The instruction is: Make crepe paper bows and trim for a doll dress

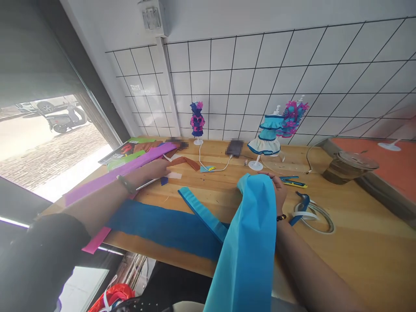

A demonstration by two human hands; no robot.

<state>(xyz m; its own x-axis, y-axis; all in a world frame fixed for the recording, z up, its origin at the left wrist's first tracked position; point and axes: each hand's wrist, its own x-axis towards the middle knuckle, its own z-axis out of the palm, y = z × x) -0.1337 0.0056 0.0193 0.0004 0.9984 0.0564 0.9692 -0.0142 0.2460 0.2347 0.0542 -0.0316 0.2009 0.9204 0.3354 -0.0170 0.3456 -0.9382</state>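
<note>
My left hand (pixel 158 168) reaches over the left part of the wooden table, beside a long purple strip (pixel 120 173) and paper scraps; its fingers are too indistinct to read. My right hand (pixel 278 190) is closed round the far end of a long turquoise sheet (pixel 255 242), which hangs down toward my lap and hides part of the hand. A narrow turquoise strip with a dark edge (pixel 203 213) lies aslant over a wide dark blue strip (pixel 162 227). A brown strip (pixel 186 161) lies just beyond my left hand.
Two small dress stands (pixel 197 121) (pixel 266 136) are near the tiled wall. Right of my right hand are a yellow cutter (pixel 294 183), a blue-handled tool (pixel 303 208) and a tape ring (pixel 325 216). A lidded cup (pixel 349 167) stands at the right, magazines (pixel 125 151) at the back left.
</note>
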